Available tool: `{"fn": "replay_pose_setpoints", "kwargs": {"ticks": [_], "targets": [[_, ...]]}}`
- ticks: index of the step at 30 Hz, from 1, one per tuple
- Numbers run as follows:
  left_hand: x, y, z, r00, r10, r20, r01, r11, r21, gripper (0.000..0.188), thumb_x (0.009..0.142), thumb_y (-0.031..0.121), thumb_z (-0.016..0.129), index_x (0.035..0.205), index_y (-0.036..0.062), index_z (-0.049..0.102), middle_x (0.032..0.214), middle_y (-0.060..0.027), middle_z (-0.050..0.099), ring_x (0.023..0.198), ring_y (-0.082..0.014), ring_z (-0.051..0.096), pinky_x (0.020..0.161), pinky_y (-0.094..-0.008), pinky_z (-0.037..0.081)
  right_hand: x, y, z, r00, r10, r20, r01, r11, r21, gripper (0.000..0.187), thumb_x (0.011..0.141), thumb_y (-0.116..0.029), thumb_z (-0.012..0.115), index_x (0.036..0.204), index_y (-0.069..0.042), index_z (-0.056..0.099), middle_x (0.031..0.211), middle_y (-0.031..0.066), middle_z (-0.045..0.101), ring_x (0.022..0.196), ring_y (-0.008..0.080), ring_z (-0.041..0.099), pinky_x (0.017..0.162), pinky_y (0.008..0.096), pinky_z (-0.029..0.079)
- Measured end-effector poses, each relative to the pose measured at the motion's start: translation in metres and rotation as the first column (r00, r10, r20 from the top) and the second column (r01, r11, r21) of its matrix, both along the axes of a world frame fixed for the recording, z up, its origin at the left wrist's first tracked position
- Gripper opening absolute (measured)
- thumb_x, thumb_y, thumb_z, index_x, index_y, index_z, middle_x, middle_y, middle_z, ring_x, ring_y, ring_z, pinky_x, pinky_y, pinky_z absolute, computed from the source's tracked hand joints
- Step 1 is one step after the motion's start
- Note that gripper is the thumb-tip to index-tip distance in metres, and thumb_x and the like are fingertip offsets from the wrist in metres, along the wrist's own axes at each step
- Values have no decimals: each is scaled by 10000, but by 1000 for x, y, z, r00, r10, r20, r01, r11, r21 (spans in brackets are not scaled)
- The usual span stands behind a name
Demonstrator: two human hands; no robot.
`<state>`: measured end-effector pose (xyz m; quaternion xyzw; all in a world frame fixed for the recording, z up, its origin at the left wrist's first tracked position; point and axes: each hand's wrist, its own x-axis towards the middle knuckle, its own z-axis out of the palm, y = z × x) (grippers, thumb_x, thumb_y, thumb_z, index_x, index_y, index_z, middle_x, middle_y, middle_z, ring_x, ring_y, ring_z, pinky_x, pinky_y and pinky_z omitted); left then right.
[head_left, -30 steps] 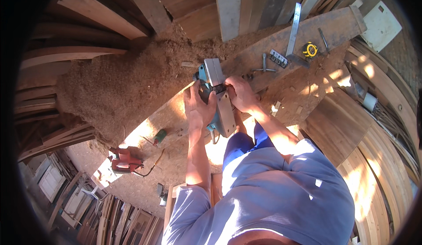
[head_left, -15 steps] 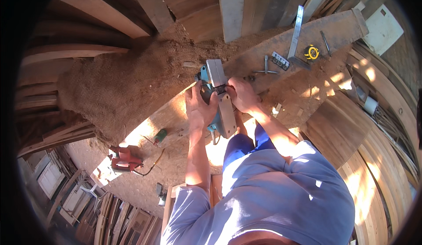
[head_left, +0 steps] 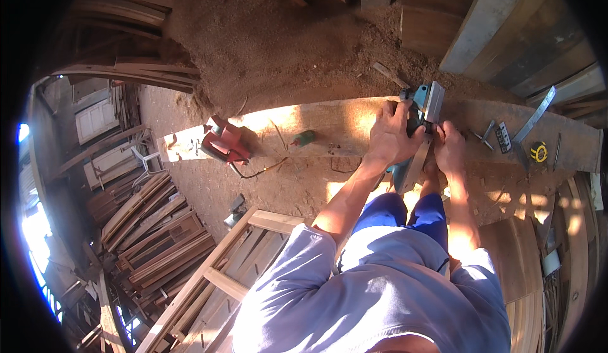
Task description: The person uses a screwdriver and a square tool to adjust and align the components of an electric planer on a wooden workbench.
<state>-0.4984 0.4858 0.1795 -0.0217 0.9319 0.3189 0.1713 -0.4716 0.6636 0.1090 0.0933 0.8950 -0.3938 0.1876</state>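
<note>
Both hands (head_left: 387, 134) (head_left: 448, 147) clamped round teal planer (head_left: 423, 103) on plank (head_left: 329, 122); red saw (head_left: 227, 143) left, yellow tape (head_left: 538, 153) right

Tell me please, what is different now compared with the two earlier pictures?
The head camera swung to the person's left, so everything sits further right in the picture and more of the yard shows. The left hand and right hand grip the blue-grey power planer and narrow wood strip as before. The red tool and bench tools lie unmoved.

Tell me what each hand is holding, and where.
Left hand grips the teal power planer on top; right hand steadies the narrow wood piece beneath it.
</note>
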Motion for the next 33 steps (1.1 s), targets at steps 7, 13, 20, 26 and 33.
{"fn": "replay_pose_setpoints", "kwargs": {"ticks": [7, 13, 20, 26, 33], "targets": [[0, 0, 7, 995, 52, 90, -53, 999, 12, 663, 826, 267, 763, 1404, 75, 500, 1190, -255, 544, 1140, -448, 565, 958, -508, 511, 3, -5, 17, 982, -99, -163, 84, 992, -96, 66, 910, -19, 635, 959, -9, 592, 885, 218, 655, 863, 451, 641, 718, 500, 492], [1, 2, 1, 1000, 14, 17, -14, 1000, 8, 669, 828, 255, 760, 1405, 44, 494, 1167, -232, 556, 1108, -423, 575, 951, -494, 507, 3, -1, 11, 951, -72, -301, 34, 991, -128, 180, 955, -201, 669, 967, -29, 618, 821, 212, 655, 836, 459, 642, 711, 515, 487], [0, 0, 5, 1000, 27, -3, -27, 999, 40, 609, 833, 227, 760, 1366, 32, 537, 1197, -242, 581, 1131, -425, 591, 943, -496, 522, 8, -6, 9, 917, -88, -388, 34, 989, -142, 122, 937, -118, 639, 897, -14, 589, 872, 231, 645, 880, 471, 621, 728, 524, 478], [-1, 6, -4, 998, -3, -69, 4, 1000, 15, 642, 810, 240, 768, 1380, 78, 524, 1163, -223, 566, 1109, -426, 581, 913, -518, 526, 9, 1, 3, 985, -86, -150, 62, 986, -157, 97, 936, -110, 630, 950, -20, 597, 914, 227, 665, 914, 456, 632, 752, 518, 490], [0, 5, -6, 999, -26, -21, 26, 1000, -4, 621, 851, 242, 754, 1397, 58, 521, 1256, -229, 548, 1143, -405, 601, 962, -474, 528, 12, -4, -1, 992, -121, -27, 120, 992, -43, 140, 955, -154, 641, 1000, -33, 588, 920, 230, 665, 922, 454, 635, 756, 530, 494]]}}
